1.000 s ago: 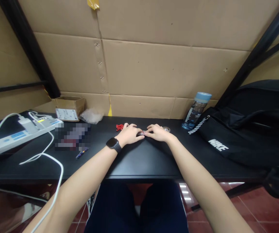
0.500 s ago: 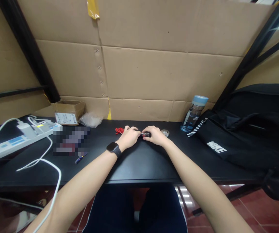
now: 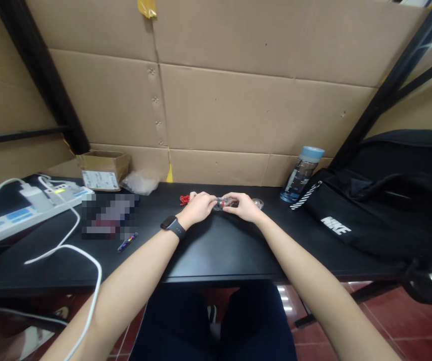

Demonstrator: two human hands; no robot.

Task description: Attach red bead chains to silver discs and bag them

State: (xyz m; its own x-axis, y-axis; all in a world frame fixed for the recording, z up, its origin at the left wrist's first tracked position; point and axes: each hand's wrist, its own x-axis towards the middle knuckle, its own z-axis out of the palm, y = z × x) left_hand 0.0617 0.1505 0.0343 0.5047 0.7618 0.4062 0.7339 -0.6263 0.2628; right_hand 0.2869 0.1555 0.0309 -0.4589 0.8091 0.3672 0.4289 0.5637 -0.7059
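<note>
Between my two hands is a small clear, shiny object (image 3: pixel 220 204) with a red part; its exact kind is too small to make out. My left hand (image 3: pixel 199 207), with a dark watch (image 3: pixel 173 226) on its wrist, pinches the object's left end. The fingers of my right hand (image 3: pixel 245 206) close on its right side. A bundle of red string or small red pieces (image 3: pixel 184 199) lies just left of my left hand, partly hidden by it. Behind my right hand sits a round, clear, shallow thing (image 3: pixel 258 203), also partly covered.
On the black table (image 3: pixel 216 255) at left are a white power strip (image 3: pixel 31 215) with cables, an open cardboard box (image 3: pixel 105 170), a plastic bag (image 3: pixel 140 183), a blurred-out item (image 3: pixel 112 215) and a small patterned strip (image 3: pixel 128 242). A water bottle (image 3: pixel 301 175) and black bag (image 3: pixel 374 200) stand right.
The object between my hands has turned; its clear, shiny side with red now shows, where it looked darker before. My fingers have shifted around it. The view has moved slightly.
</note>
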